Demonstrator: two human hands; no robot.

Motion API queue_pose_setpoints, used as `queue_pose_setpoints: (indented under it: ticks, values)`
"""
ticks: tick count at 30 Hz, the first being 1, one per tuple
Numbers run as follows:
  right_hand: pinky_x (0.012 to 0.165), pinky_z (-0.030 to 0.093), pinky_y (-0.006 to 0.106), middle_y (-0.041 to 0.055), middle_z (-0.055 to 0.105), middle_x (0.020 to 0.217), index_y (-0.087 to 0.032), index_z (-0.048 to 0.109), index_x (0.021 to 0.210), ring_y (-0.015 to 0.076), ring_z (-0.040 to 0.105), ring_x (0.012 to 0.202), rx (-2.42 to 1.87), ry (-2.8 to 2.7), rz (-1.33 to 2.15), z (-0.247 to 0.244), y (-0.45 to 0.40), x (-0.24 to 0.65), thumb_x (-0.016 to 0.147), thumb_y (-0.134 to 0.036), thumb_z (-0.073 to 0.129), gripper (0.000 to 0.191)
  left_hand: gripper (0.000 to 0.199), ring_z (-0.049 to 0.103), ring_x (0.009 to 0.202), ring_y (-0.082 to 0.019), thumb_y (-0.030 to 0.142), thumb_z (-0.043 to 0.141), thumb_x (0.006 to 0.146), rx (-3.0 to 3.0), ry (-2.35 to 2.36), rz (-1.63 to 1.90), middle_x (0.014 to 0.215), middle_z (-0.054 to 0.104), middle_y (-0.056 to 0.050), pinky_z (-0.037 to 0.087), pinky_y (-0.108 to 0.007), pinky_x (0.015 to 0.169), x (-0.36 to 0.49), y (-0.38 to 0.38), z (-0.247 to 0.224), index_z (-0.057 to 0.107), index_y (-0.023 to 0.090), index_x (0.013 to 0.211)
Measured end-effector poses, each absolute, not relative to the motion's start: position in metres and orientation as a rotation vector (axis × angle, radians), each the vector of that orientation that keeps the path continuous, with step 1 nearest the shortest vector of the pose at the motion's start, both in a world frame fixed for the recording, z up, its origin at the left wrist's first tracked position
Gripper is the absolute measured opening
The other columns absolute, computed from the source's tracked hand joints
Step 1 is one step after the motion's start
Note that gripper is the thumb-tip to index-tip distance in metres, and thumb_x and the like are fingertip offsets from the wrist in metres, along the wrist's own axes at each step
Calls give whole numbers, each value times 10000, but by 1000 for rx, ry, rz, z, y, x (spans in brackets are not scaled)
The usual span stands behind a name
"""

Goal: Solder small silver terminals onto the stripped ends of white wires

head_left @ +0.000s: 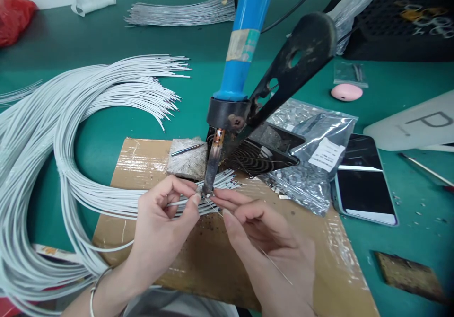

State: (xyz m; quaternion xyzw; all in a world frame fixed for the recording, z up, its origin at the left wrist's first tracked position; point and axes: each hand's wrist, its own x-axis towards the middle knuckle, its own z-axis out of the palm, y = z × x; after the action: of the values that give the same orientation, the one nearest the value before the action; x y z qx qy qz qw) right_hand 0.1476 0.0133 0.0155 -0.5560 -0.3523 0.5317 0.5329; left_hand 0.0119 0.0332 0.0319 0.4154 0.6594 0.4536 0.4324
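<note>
Just under the tip of a blue soldering iron [241, 38] held in a black stand, both hands meet. My left hand [166, 222] is closed in a pinch on the end of a white cable, left of the tip. To the right, my right hand [266, 241] pinches a thin wire whose tail runs down across the palm. A small metal piece lies between the fingertips at the iron tip; its details are too small to tell. Behind the hands, a bundle of white cables [117, 198] ends on the brown cardboard [301, 269].
A worn square block [187, 158] carries a small metal rod. Right of the stand are a plastic bag of metal parts [312, 165], a phone [365, 184], a pink case [346, 92] and a white bottle [411, 123]. More white cables [31, 132] curve along the left.
</note>
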Motion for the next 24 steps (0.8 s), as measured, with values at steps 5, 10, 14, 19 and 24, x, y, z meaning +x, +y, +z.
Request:
queue_pose_setpoints:
  ticks: [5,10,14,19,24]
  values:
    - [898,647,258,15,825,1066,-242,650,670,177,804,948,-1328,-842,1268,15,13,148,856,-220,762,219,103,683,676,-147,222,726,759,1039,1641,1127,812,783,-65,483,-169,531,12,33,32,670,175,687]
    - [909,647,265,27,824,1071,-234,642,667,184,803,963,-1357,-853,1270,14,13,149,860,-233,761,227,99,670,665,-146,219,724,739,1022,1645,1104,811,780,-69,477,-180,539,13,33,31,664,174,674]
    - [899,646,246,13,826,1068,-242,651,671,173,802,966,-1361,-847,1256,14,12,149,853,-230,763,214,97,668,668,-153,231,720,740,1021,1672,1086,833,776,-75,464,-188,528,13,32,30,672,173,680]
    - [889,638,209,-18,828,1037,-250,652,664,148,803,947,-1362,-835,1251,16,13,148,833,-202,761,208,103,673,679,-165,244,716,743,1032,1685,1077,844,776,-82,454,-190,514,14,32,32,672,173,682]
    - [892,642,223,-2,827,1048,-244,656,661,160,801,963,-1356,-825,1253,16,13,147,835,-204,767,210,97,664,658,-158,233,716,749,1055,1682,1089,829,777,-78,427,-182,483,14,32,33,674,174,684]
